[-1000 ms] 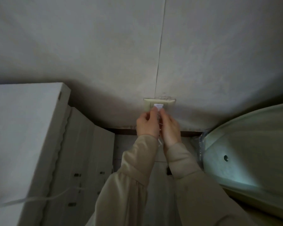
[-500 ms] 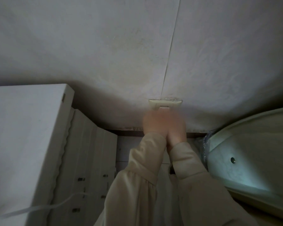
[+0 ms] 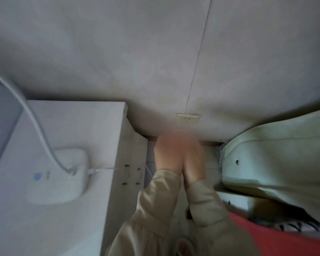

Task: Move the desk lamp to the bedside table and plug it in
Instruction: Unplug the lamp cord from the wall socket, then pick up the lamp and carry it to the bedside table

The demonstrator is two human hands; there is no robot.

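The white desk lamp (image 3: 57, 172) stands on the white bedside table (image 3: 72, 228) at the left, its curved arm rising to a grey head at the frame's left edge. Its thin white cable (image 3: 103, 169) leaves the base and drops over the table's right edge. A cream wall socket (image 3: 187, 119) sits low on the wall, with a small pale shape that looks like a plug (image 3: 179, 126) in its lower part. My left hand (image 3: 166, 156) and right hand (image 3: 192, 161) are side by side just below the socket, apart from it. Both are blurred, so their fingers cannot be read.
The gap between table and bed is narrow. A pale green mattress edge (image 3: 275, 154) with a bed frame beneath it fills the right side. Red fabric (image 3: 275, 242) lies at the lower right. The table's side panel (image 3: 131, 172) shows small metal fittings.
Both hands have drawn back and down from the socket, where they were pressing a white plug. The view has shifted, bringing the lamp and table top into sight.
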